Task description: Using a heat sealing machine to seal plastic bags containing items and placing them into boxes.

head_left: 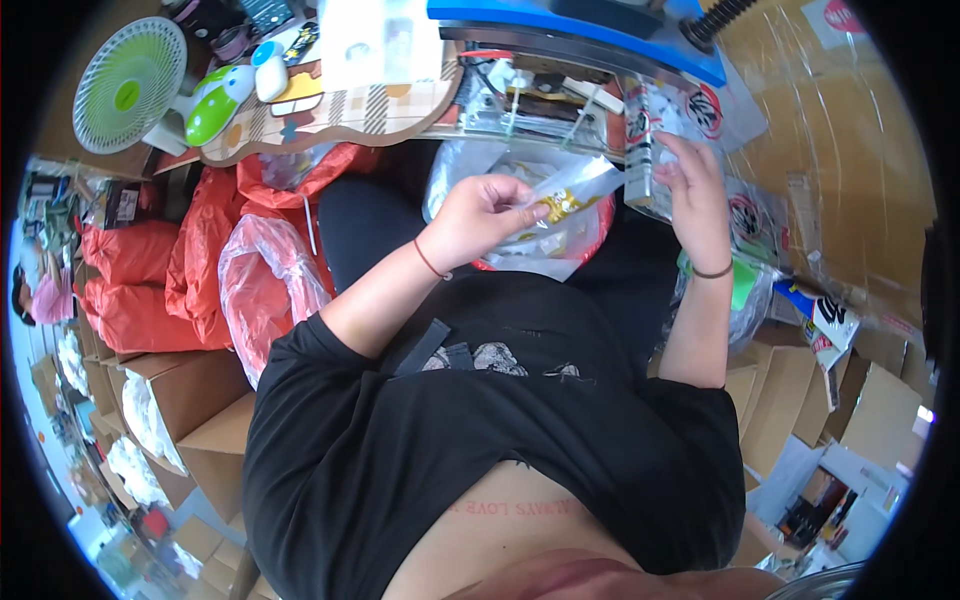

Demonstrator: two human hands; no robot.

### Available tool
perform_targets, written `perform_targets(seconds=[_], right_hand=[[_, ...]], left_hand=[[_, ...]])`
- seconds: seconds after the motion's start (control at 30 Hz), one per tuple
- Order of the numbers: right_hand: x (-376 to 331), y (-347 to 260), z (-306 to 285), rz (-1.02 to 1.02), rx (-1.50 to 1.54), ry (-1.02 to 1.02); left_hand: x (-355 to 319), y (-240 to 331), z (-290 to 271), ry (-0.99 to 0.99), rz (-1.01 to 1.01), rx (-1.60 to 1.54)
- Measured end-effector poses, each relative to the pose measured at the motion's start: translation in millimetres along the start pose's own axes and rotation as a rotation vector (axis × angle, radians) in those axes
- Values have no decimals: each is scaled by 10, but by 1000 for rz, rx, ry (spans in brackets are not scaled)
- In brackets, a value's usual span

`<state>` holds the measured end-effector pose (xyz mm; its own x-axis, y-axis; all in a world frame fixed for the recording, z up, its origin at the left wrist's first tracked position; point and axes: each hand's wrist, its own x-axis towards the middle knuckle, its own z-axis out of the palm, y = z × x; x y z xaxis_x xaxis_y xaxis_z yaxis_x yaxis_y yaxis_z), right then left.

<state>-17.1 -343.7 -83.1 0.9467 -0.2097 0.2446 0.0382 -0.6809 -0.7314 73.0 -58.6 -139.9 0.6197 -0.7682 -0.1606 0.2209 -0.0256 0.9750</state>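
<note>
My left hand pinches a small clear plastic packet with something yellow inside, held over my lap. My right hand is raised to the right of it, fingers on the edge of a clear printed bag that hangs from the work surface. Beneath both hands sits an open clear bag with a red rim on my lap, holding more small packets.
A blue-topped machine stands ahead on a cluttered table. A small green fan stands at the far left. Red plastic bags are piled at my left. Open cardboard boxes lie lower left, flattened cartons at right.
</note>
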Motion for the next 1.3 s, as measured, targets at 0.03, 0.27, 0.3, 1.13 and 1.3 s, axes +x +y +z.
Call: perform_targets(seconds=[0.03, 0.27, 0.3, 1.13, 1.3], right_hand=[[4, -75, -9, 28, 168, -9], [10, -487, 155, 55, 597, 2], [13, -493, 166, 24, 620, 26], [-224, -133, 114, 41, 9, -331], [16, -122, 411, -87, 196, -872]], left_hand=[[15, 16, -7, 7, -7, 30], [-17, 59, 75, 16, -2, 149], [-25, 49, 75, 18, -5, 141], [-657, -1156, -1441, -29, -48, -879], [-632, -1109, -1452, -57, -160, -936]])
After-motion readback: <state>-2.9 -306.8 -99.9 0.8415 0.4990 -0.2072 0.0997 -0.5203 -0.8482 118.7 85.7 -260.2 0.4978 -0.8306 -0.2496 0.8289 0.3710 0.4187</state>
